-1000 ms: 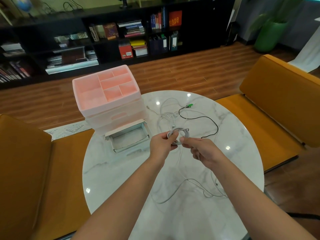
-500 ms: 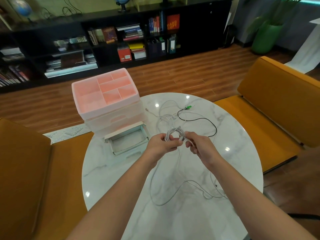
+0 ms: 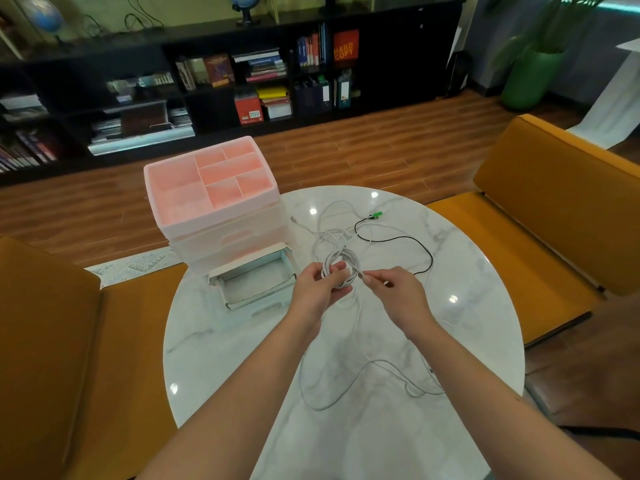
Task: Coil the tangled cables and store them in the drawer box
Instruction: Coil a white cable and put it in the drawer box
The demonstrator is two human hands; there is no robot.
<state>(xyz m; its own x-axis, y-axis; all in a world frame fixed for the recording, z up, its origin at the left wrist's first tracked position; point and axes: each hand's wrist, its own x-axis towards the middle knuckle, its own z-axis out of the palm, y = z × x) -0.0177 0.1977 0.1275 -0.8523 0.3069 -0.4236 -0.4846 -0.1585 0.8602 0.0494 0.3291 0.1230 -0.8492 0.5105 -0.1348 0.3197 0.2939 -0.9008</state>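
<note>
Cables are the matter here, and they lie across a round marble bench (image 3: 214, 344). At ten o'clock stands the pink drawer box (image 3: 211, 188), its bottom drawer (image 3: 254, 284) pulled out toward the person, presumably so a finished coil can drop straight in; the drawer looks bare inside. Just right of it, at the bench's centre, the left hand (image 3: 320, 289) is closed around a small white coil (image 3: 341, 268), pinching the loops so they cannot spring apart. The right hand (image 3: 393, 289) grips the running end of that same white cable between thumb and fingertips, held close to the coil, likely to feed on the next turn. The remaining slack (image 3: 346, 393) trails toward six o'clock. At one o'clock a loose white tangle (image 3: 332, 233) lies touching a black cable (image 3: 408, 240) with a green plug (image 3: 375, 214), both uncoiled. On the far shelf, an orange book (image 3: 345, 48) reads "HARD COPY"; other spines are too small to read.
</note>
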